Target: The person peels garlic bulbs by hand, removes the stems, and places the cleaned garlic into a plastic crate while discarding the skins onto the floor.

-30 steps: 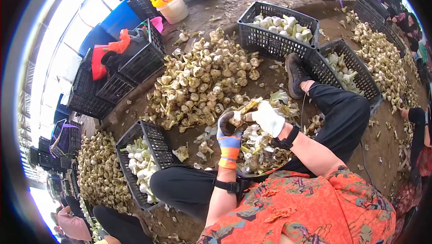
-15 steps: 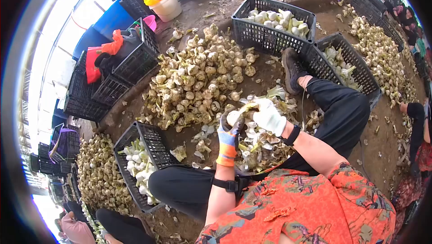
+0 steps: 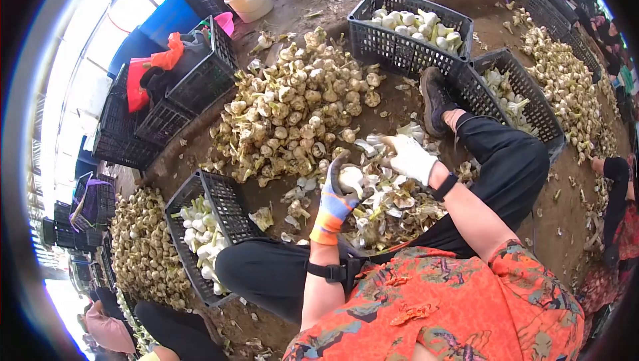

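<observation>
My left hand (image 3: 332, 204), in a grey, blue and orange glove, is closed around a white garlic bulb (image 3: 351, 180). My right hand (image 3: 411, 158), in a white glove, is apart from the bulb to its right, fingers stretched out and slightly blurred. Below both hands, between my legs, lies a heap of loose garlic skins (image 3: 393, 204). Beyond my left hand rises a large pile of unpeeled garlic (image 3: 286, 108) with brownish skins and short stems.
A black crate (image 3: 234, 209) of cleaned garlic stands by my left knee. Ahead is another garlic crate (image 3: 406, 48), beside a third crate (image 3: 542, 104) at my right foot. Stacked crates (image 3: 200, 84) and a white bucket (image 3: 251, 2) stand farther left. Other people sit at both sides.
My right hand has come away from the bulb, moving right with its fingers opening. The bulb stays in my left hand and now shows a clean white surface.
</observation>
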`<state>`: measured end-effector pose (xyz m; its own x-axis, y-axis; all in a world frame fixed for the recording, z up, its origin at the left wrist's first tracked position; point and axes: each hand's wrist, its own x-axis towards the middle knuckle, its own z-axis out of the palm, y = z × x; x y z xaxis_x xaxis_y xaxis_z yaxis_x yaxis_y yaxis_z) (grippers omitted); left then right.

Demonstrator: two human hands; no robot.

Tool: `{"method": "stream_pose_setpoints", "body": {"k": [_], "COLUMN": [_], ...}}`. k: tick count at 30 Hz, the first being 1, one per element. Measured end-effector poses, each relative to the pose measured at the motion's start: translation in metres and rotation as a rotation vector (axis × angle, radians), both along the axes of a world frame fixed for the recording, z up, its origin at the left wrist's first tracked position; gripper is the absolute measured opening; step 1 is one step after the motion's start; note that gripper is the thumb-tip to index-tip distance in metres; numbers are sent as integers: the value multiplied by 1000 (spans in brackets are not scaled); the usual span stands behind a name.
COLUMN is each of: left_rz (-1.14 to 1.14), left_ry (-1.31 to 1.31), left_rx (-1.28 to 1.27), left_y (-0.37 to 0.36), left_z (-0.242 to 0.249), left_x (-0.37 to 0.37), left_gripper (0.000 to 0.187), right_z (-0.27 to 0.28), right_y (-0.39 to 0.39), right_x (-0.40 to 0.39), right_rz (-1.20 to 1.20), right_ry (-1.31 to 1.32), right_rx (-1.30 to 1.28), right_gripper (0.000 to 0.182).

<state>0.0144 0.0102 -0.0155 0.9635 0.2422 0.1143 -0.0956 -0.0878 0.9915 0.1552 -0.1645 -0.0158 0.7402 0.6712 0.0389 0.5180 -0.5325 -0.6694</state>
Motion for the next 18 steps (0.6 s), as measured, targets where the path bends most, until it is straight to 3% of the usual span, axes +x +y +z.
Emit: {"method": "stream_pose_setpoints", "body": {"k": [1,2,5,7,10,12,14,15,18], "left_rz": [1,-3,-24,-70,-80,-62,-6,24,84], "left_ry": [30,62,-97,67,20,-99,35,100,-13], "left_rx": [4,10,120,22,191,219,56,-25,111], "left_y": [-2,-4,-17,-6,-10,-16,-14,-13,-6], "left_z": [-1,0,20,-1,1,13,14,14,16], "left_x": [1,1,4,11,-3,-4,-6,-6,-2], "left_gripper": [88,89,90,90,88,88,89,90,91], "right_z": [31,44,57,59,72,67,58,56,37], "right_y": [5,11,24,29,30,30,30,31,28], "right_x": [-11,-18,-31,-36,-42,-38,-32,-28,-26], "right_rz": [107,225,384,449,447,406,349,314,204], "right_ry": [125,85,-236,-352,-389,-324,-231,-53,151], "right_rx": [209,303,180,120,-18,-32,-53,-81,197], "right_gripper": [38,30,21,20,19,21,20,24,29]}}
